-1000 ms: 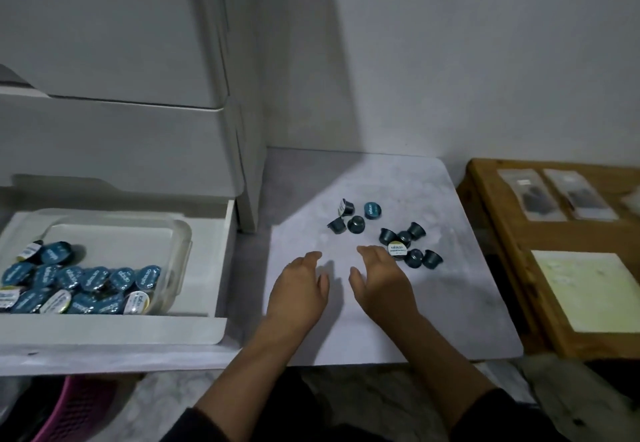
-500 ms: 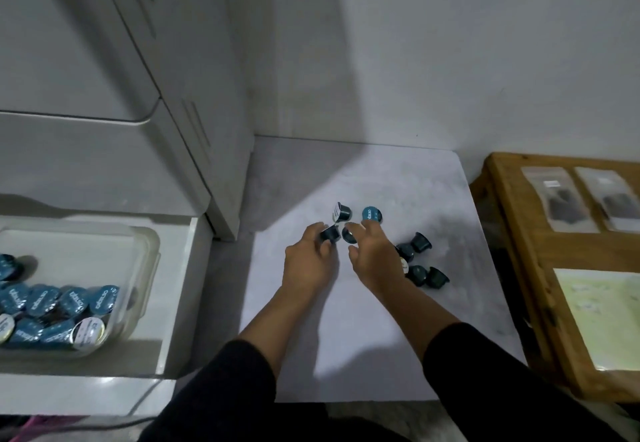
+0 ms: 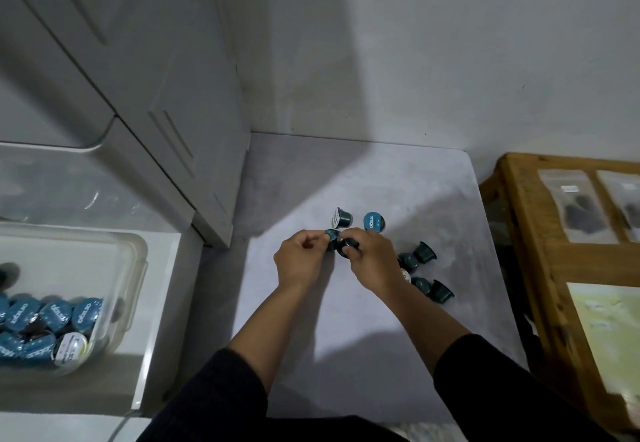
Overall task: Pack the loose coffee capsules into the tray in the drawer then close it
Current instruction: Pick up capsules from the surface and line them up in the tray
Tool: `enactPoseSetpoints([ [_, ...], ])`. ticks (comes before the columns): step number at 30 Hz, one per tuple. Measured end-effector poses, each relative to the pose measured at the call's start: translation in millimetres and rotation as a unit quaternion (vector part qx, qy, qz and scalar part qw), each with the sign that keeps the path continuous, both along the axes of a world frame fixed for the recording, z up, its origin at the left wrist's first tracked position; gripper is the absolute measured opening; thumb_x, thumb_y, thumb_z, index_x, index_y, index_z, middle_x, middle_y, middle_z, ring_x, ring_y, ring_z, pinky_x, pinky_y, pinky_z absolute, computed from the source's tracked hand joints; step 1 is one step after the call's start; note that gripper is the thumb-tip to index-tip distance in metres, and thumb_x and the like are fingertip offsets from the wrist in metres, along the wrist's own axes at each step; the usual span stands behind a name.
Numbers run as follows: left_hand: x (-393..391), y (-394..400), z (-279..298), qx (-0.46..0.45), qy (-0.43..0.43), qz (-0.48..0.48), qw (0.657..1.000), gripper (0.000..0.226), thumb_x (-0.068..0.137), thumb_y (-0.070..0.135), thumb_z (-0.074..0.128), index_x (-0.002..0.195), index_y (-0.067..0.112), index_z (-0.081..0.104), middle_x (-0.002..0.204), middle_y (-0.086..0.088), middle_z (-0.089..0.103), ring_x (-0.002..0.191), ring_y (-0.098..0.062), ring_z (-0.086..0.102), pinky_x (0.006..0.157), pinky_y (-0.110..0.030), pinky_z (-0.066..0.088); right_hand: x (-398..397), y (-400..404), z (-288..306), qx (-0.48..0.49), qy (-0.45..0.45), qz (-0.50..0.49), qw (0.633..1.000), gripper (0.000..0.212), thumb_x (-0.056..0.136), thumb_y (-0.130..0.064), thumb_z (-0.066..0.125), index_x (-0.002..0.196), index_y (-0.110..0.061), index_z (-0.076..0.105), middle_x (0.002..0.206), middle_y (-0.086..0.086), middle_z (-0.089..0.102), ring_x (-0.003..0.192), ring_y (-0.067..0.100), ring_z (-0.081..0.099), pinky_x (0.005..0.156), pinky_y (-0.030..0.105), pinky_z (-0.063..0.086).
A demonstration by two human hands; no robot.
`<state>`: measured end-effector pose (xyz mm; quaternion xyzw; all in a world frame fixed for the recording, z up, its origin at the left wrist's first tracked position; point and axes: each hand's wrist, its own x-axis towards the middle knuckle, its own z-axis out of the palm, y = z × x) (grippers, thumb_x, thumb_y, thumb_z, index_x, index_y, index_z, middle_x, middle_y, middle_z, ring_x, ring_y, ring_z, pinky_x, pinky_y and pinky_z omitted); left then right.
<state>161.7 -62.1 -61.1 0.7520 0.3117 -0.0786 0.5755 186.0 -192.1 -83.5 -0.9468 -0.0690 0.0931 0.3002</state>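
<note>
Nearest the camera, two dark sleeves reach forward over the pale grey mat (image 3: 363,355), and the hands meet near its middle. The left hand (image 3: 302,261) has its fingers curled and pinches a dark capsule (image 3: 331,236) at the fingertips; the right hand (image 3: 372,261) is likewise curled around a second capsule (image 3: 347,247), the two capsules touching or nearly so between the hands. Just to the right of the right hand lies a small cluster of loose capsules (image 3: 424,270), partly hidden behind the wrist (how many sit under it cannot be told). A little farther off, beyond the knuckles, two more lie apart: one on its side (image 3: 341,218) and one showing its blue foil lid (image 3: 374,222). The relation that matters lies off to the left: the clear plastic tray (image 3: 138,261) sits in the open white drawer (image 3: 162,303), well apart from the hands and somewhat nearer the person, with a layer of capsules already in it. The left hand is the nearer one to the tray, so a carry would probably run leftward and back toward the body, with the right hand crossing over the left side or passing its capsule across. Most loose capsules remain on the mat, and the drawer stands open.
</note>
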Motion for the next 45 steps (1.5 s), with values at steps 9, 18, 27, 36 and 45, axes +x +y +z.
enactPoseSetpoints([
  [9, -4, 7, -8, -0.002, 0.001, 0.06, 0.998, 0.013, 0.082, 0.016, 0.065, 0.089, 0.023, 0.072, 0.084, 0.009, 0.069, 0.082, -0.006, 0.062, 0.079, -0.017, 0.044, 12, -6, 4, 0.034, 0.035, 0.024, 0.999, 0.027, 0.088, -0.003, 0.048, 0.099, -0.012, 0.07, 0.102, 0.008, 0.069, 0.102, 0.023, 0.056, 0.077, 0.017, 0.034],
  [18, -6, 7, -7, -0.015, -0.009, 0.064, 0.998, 0.018, 0.085, 0.011, 0.059, 0.086, 0.025, 0.072, 0.089, 0.006, 0.071, 0.084, -0.008, 0.062, 0.078, -0.018, 0.044, 10, -4, 18, 0.068, 0.057, -0.027, 0.996, 0.025, 0.084, -0.007, 0.058, 0.107, -0.012, 0.067, 0.101, 0.014, 0.069, 0.081, 0.026, 0.065, 0.068, 0.022, 0.049],
  [27, -19, 16, 23, -0.063, -0.106, 0.042, 0.991, 0.028, 0.083, 0.011, 0.06, 0.075, 0.035, 0.072, 0.086, 0.006, 0.074, 0.088, -0.018, 0.07, 0.09, -0.037, 0.054, -16, -5, 64, 0.304, 0.067, -0.119, 0.943, 0.025, 0.088, -0.002, 0.056, 0.098, -0.022, 0.067, 0.086, 0.01, 0.062, 0.06, 0.007, 0.064, 0.062, 0.02, 0.055],
  [36, -63, 49, 89, -0.01, -0.214, 0.015, 0.977, 0.031, 0.086, 0.008, 0.057, 0.078, 0.036, 0.068, 0.082, 0.01, 0.072, 0.08, -0.009, 0.065, 0.078, -0.021, 0.049, -61, 22, 127, 0.376, 0.028, -0.102, 0.921, 0.021, 0.086, 0.004, 0.053, 0.087, -0.009, 0.069, 0.069, 0.0, 0.065, 0.05, -0.003, 0.055, 0.057, 0.008, 0.048],
  [45, -102, 107, 130, 0.08, -0.238, 0.0, 0.968, 0.032, 0.086, 0.011, 0.058, 0.075, 0.04, 0.068, 0.08, 0.017, 0.071, 0.073, 0.003, 0.062, 0.07, -0.012, 0.047, -87, 75, 161, 0.376, 0.011, -0.053, 0.925, 0.024, 0.085, 0.002, 0.056, 0.081, -0.017, 0.069, 0.068, -0.003, 0.065, 0.051, -0.003, 0.054, 0.058, 0.006, 0.047],
])
